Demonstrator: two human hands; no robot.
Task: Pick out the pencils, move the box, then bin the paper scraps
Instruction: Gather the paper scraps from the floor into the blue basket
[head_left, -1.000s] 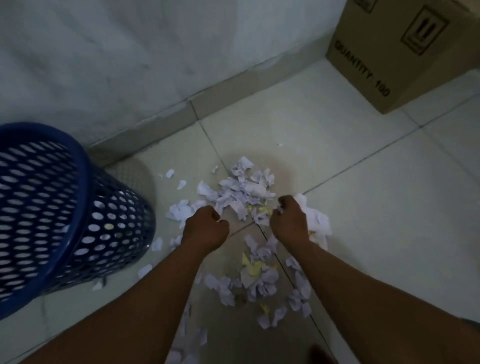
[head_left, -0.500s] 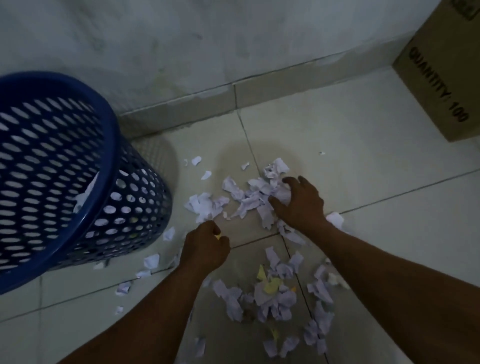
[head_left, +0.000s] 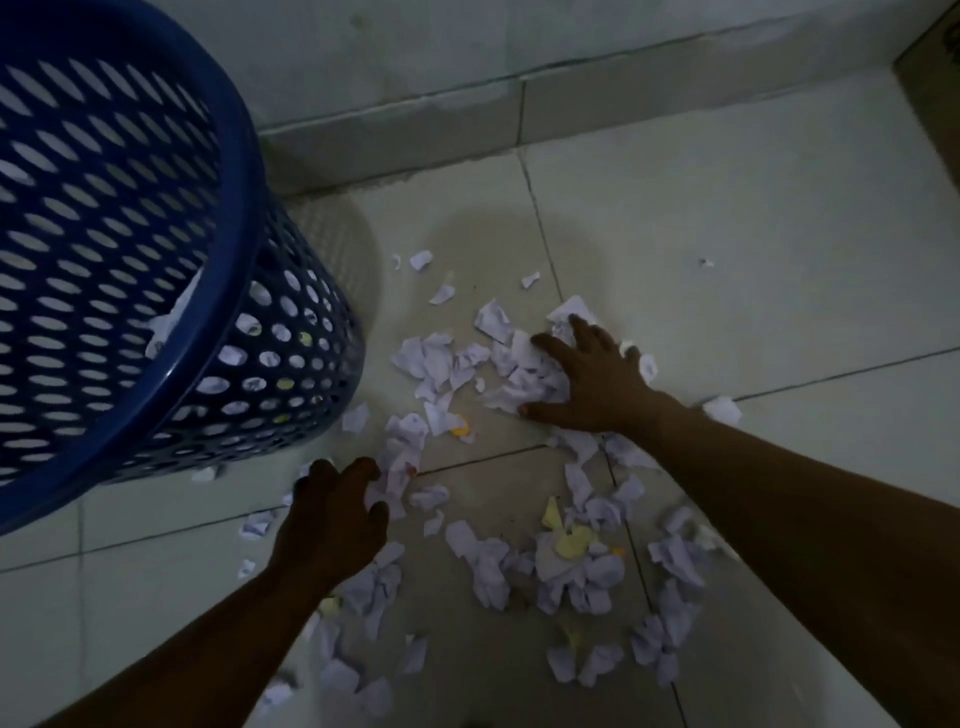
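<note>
I see my right hand (head_left: 592, 382) spread wide and flat on the torn white and yellow paper scraps (head_left: 519, 519), raking them towards the blue perforated plastic bin (head_left: 228, 291); my left hand (head_left: 332, 519), nearer that bin, looks loosely spread, seemingly empty.

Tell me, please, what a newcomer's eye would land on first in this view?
Most striking is the tall blue perforated plastic bin filling the upper left, a few scraps visible inside. Next is the scatter of torn white and yellow paper scraps across the pale tiled floor at centre. The right hand lies spread on the far scraps; the left hand reaches beside the bin.
</note>
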